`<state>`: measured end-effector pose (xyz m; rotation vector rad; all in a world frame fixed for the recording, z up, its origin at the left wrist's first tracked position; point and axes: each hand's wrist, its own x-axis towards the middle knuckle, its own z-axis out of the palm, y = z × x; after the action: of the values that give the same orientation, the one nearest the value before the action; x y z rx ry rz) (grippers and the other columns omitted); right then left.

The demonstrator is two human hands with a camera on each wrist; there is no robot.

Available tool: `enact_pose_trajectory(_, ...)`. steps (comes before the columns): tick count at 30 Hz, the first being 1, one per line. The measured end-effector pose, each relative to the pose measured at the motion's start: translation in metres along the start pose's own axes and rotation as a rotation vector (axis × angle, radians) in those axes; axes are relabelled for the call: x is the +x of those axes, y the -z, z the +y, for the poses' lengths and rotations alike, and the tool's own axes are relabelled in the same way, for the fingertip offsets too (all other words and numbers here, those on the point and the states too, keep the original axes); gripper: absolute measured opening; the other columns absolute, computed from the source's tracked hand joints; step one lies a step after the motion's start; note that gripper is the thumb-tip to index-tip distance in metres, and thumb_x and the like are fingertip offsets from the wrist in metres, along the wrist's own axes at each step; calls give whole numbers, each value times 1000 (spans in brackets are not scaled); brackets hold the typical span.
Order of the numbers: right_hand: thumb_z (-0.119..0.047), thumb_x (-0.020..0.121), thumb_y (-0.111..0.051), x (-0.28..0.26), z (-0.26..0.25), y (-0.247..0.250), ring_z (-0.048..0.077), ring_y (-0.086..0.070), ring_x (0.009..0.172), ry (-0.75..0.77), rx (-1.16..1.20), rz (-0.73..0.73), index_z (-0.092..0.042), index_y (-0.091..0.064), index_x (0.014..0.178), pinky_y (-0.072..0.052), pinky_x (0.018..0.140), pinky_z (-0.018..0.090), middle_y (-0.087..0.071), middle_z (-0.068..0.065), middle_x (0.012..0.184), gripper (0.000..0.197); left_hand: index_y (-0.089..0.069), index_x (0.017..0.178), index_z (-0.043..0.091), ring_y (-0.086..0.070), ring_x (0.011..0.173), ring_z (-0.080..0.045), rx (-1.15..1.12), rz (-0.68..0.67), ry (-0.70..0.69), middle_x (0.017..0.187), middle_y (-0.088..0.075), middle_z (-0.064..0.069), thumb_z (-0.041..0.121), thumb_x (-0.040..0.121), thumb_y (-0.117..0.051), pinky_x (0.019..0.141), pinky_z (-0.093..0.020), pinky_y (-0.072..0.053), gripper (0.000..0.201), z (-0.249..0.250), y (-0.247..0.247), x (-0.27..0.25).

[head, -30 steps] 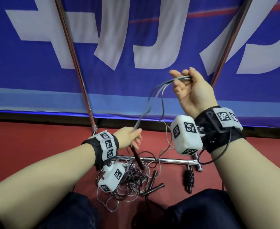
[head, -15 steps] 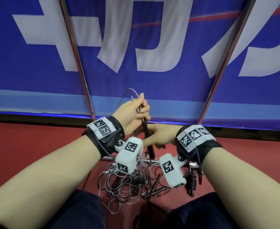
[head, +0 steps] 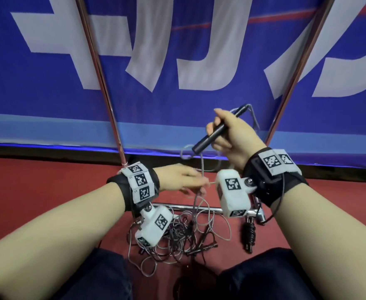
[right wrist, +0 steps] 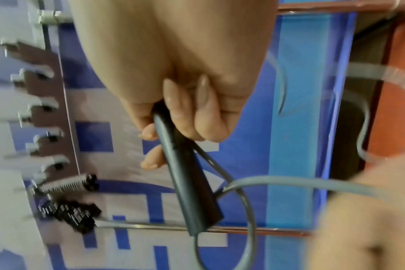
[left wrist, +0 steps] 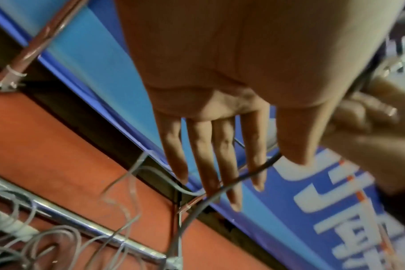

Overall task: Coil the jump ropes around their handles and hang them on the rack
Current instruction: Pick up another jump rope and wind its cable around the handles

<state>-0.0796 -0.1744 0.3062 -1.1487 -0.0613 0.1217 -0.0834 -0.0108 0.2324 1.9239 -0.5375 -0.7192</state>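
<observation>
My right hand (head: 223, 135) is raised before the blue banner and grips a black jump-rope handle (head: 208, 137), which slants down to the left. The right wrist view shows my fingers (right wrist: 173, 113) curled round that handle (right wrist: 190, 182), with a grey rope (right wrist: 289, 182) looping off its end. My left hand (head: 184, 180) is lower and to the left. Its fingers (left wrist: 220, 164) are straight, and the grey rope (left wrist: 197, 210) runs across them. The rope (head: 202, 169) hangs down from there to the floor.
A tangle of ropes and black handles (head: 177, 234) lies on the red floor by the rack's chrome base bar (head: 199, 207). One coiled rope (head: 250, 232) lies to its right. The rack's hooks (right wrist: 46, 102) carry coiled ropes (right wrist: 69, 184). Two chrome poles (head: 104, 87) rise against the banner.
My right hand has lifted up and to the right with the black handle. My left hand has let go, dropped lower and straightened its fingers along the rope.
</observation>
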Motion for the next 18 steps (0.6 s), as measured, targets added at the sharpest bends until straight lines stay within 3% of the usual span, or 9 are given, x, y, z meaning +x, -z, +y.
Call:
enact_pose_trajectory(3, -26, 101, -37, -2, -14, -1, 5, -18, 24, 35, 238, -13, -16, -41, 69, -11, 31, 17, -54, 4, 55, 34, -69, 80, 24, -63, 82, -11, 227, -167, 54, 77, -71, 10, 43, 89, -58, 93, -28, -46, 24, -8, -6, -4)
enact_pose_trajectory(5, -28, 101, -39, -3, -21, 0, 5, -19, 24, 64, 351, 13, -16, -45, 69, -10, 31, 16, -57, 2, 58, 35, -67, 80, 17, -64, 81, -13, 197, -237, 91, 72, -70, 8, 33, 95, -54, 82, -15, -46, 26, -16, -8, -5)
enact_pose_trajectory(7, -30, 101, -39, 1, -26, 6, 5, -21, 25, 82, 370, 54, -13, -50, 76, -14, 29, 16, -66, 4, 68, 32, -66, 84, 10, -64, 86, -19, 176, -262, 128, 75, -70, 6, 22, 98, -50, 78, -12, -46, 25, -24, -11, -6)
enact_pose_trajectory(9, -34, 101, -37, 4, -26, 15, 7, -23, 26, -8, 228, 79, -6, -52, 91, -20, 30, 16, -73, 10, 83, 34, -63, 82, 9, -67, 85, -19, 182, -288, 136, 75, -71, 4, 24, 102, -41, 76, -14, -47, 33, -26, -12, -7)
enact_pose_trajectory(11, -40, 100, -36, 8, -12, 28, 9, -26, 25, -236, -98, 125, -2, -49, 90, -21, 31, 14, -67, 19, 74, 42, -53, 80, 10, -69, 69, -14, 69, -204, 149, 65, -71, 1, 30, 104, -30, 57, -17, -48, 39, -17, -7, -7)
enact_pose_trajectory(13, -43, 98, -40, 12, 7, 38, 13, -33, 26, -434, -453, 201, -3, -48, 80, -26, 34, 15, -55, 26, 71, 45, -46, 79, 9, -65, 49, -17, -240, 8, 172, 54, -64, -5, 30, 104, -30, 41, -19, -44, 36, -3, 0, -8)
enact_pose_trajectory(15, -38, 97, -44, 16, 17, 47, 23, -53, 41, -410, -672, 368, -1, -53, 85, -43, 47, 27, -58, 21, 65, 41, -42, 74, 13, -47, 31, -11, -456, 153, 111, 42, -47, 1, 29, 103, -33, 33, -15, -33, 34, 10, 10, -11)
enact_pose_trajectory(16, -37, 97, -44, 18, 17, 52, 27, -62, 56, -347, -724, 490, 0, -57, 93, -49, 60, 34, -62, 17, 69, 39, -40, 72, 15, -34, 26, -7, -568, 163, 64, 39, -37, 4, 28, 103, -32, 30, -13, -25, 34, 15, 16, -12)
enact_pose_trajectory(18, -40, 93, -41, 24, 15, 65, 23, -65, 68, -232, -701, 666, 0, -59, 101, -49, 79, 39, -64, 14, 92, 45, -38, 70, 16, -20, 23, -3, -795, 164, -11, 37, -27, 7, 27, 102, -30, 26, -12, -15, 35, 24, 25, -13)
